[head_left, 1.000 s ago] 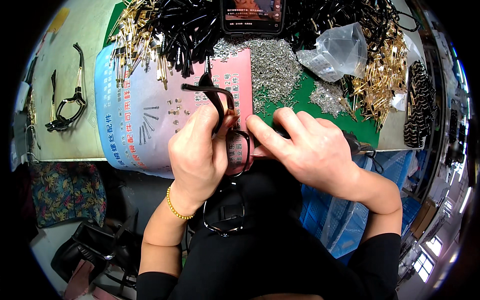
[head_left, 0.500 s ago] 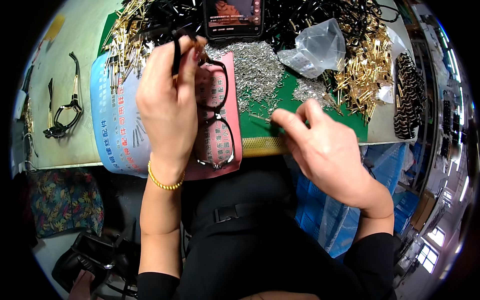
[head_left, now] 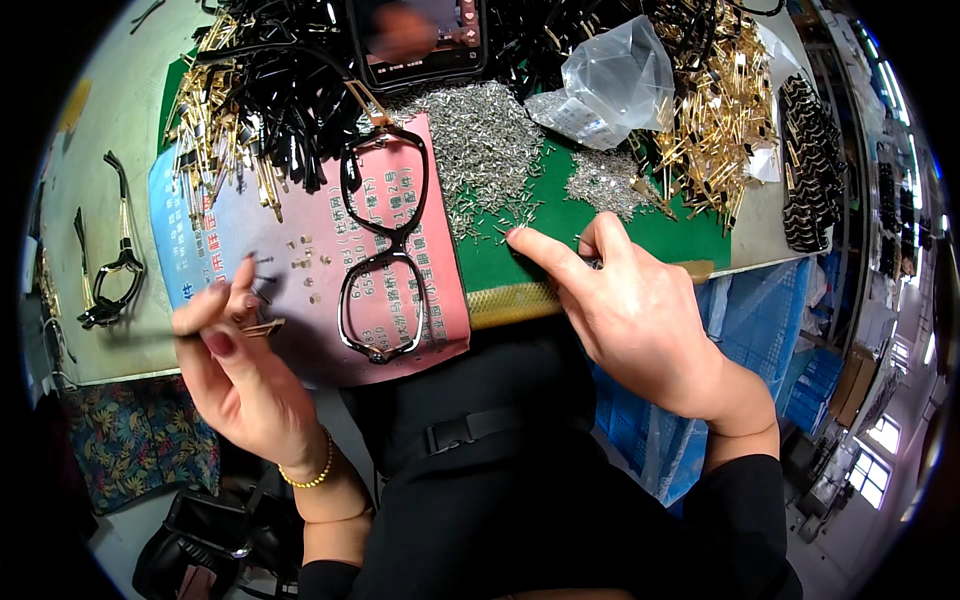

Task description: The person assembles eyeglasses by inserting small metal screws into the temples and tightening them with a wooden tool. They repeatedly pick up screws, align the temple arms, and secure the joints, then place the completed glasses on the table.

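The left hand [head_left: 250,385] is off to the side, wrist bent and fingers curled, its grip closed in a pinch on a blurred temple arm [head_left: 264,328] with gold prongs. The spectacle frame [head_left: 398,243] lies ungripped on the printed sheet [head_left: 325,215], between the hands. The right hand [head_left: 640,315], back upward, points its index finger to loose screws [head_left: 490,135]; its curled fingers hide whether that grip holds anything.
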Motion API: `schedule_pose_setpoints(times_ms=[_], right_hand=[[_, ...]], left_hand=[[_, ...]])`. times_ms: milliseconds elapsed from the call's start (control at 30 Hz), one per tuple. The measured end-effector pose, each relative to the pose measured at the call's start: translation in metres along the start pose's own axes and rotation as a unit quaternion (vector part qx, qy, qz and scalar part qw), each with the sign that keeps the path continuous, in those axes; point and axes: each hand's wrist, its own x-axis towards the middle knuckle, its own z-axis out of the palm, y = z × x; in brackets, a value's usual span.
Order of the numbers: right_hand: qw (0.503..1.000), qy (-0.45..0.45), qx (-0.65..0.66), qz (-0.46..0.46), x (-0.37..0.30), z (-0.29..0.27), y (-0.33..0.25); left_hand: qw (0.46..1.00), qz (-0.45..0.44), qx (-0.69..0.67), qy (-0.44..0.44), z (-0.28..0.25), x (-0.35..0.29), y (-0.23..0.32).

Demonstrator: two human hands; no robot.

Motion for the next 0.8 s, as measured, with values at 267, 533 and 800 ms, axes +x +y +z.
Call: schedule_pose_setpoints(times_ms=[267, 533, 800], right_hand=[[0.997, -0.027, -0.078, 0.010, 0.003, -0.001, -0.007], [0.989, 0.027, 0.107, -0.099, 0.008, -0.009, -0.009], [0.973, -0.078, 0.099, -0.193, 0.025, -0.008, -0.009]], left_hand=[[0.918, 0.161, 0.331, -0.150, -0.019, -0.007, -0.001], [0.864, 0.316, 0.231, -0.318, -0.003, -0.031, 0.004], [0.942, 0.150, 0.113, -0.276, 0.017, -0.027, -0.003]])
